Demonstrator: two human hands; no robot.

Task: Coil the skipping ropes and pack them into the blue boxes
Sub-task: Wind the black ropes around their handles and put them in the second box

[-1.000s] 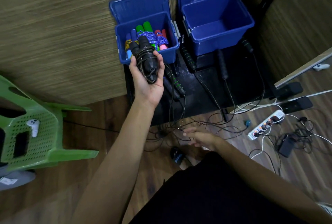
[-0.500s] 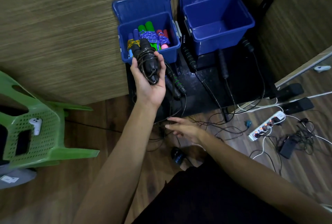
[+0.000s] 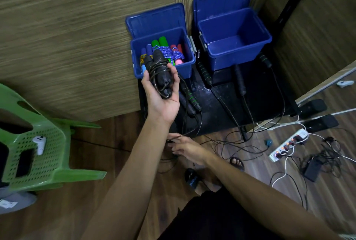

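Observation:
My left hand [image 3: 161, 93] holds a coiled black skipping rope [image 3: 159, 72], palm up, just in front of the left blue box [image 3: 162, 70]. That box holds several coiled ropes with green, blue, red and pink handles. The right blue box [image 3: 234, 54] is open and bare inside. Several uncoiled black ropes [image 3: 239, 81] lie on the black platform [image 3: 227, 104], their cords trailing onto the floor. My right hand [image 3: 185, 147] reaches low over the floor with its fingers on a black cord; whether it grips the cord is unclear.
A green plastic chair [image 3: 38, 153] lies at the left with a white controller on it. A power strip [image 3: 289, 143] and tangled cables lie on the wooden floor at the right. Wood-grain panels rise behind the boxes. My sandalled feet show below my right hand.
My right hand has slid left along the floor to the black cords under my left forearm. My left hand still holds the coiled rope at the left box.

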